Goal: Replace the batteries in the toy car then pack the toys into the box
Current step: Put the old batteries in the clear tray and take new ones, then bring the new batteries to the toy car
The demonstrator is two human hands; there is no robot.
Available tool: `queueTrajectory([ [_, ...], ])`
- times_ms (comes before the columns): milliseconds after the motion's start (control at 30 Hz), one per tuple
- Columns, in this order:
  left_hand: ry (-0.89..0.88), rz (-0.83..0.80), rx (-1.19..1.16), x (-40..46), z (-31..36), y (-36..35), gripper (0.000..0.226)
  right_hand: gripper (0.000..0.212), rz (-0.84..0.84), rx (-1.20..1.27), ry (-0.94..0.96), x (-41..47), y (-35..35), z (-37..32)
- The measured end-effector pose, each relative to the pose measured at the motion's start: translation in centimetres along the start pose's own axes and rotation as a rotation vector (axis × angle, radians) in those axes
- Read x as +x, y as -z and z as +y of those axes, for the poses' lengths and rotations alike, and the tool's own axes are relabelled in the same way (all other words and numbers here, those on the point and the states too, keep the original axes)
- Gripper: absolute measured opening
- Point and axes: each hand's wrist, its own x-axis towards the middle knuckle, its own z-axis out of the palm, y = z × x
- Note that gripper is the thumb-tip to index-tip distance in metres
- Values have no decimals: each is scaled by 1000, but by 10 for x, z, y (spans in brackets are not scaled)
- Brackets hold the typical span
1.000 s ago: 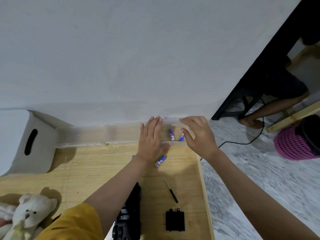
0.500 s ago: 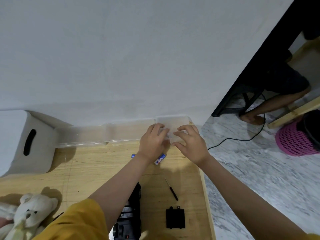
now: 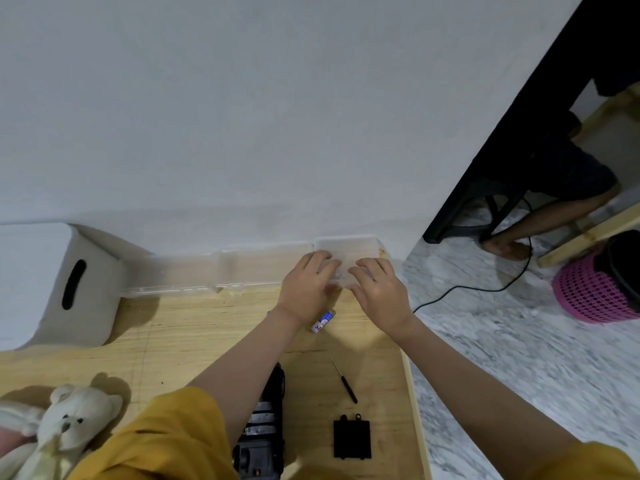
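Both hands rest flat on the small clear case [image 3: 349, 251] at the far edge of the worktop [image 3: 194, 327], against the white wall [image 3: 277, 116]: the left hand [image 3: 306, 289] and the right hand [image 3: 379, 289] lie with fingers spread and pressing down on its lid, probably to snap it shut, and they pinch nothing. One battery [image 3: 322, 321] lies just beside the left wrist. The toy car [image 3: 265, 424] sits near the body, partly under the left forearm, with its black battery cover [image 3: 352, 436] and a small screwdriver [image 3: 344, 381] beside it, so it is likely not closed yet. A white teddy bear [image 3: 69, 424] and the white box [image 3: 52, 282] wait at the left. The worktop is pale wood; right of it is marble floor [image 3: 519, 358] with a pink basket [image 3: 595, 289].
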Motion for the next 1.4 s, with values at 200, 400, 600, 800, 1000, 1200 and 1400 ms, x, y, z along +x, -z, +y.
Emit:
queueTrajectory([
  [200, 106, -180, -174, -27, -4, 28, 61, 27, -12, 26, 14, -15, 12, -19],
  [400, 258, 52, -313, -101, 9, 55, 64, 32, -293, 155, 57, -33, 12, -54],
  [600, 372, 46, -286, -188, 16, 67, 76, 55, -514, 123, 98, -19, -10, -82],
  [800, 493, -12, -317, -242, 28, 68, 105, 62, -554, 106, -69, -11, -40, -98],
  [1000, 534, -133, -357, -261, 35, 53, 114, 37, -509, 129, -40, -8, -50, -105],
  [1200, 556, -174, -344, -266, 36, 48, 113, 31, -563, 142, -5, -6, -50, -105],
  [1400, 616, -180, -452, -261, 37, 51, 117, 41, -693, 9, 57, 0, -45, -111],
])
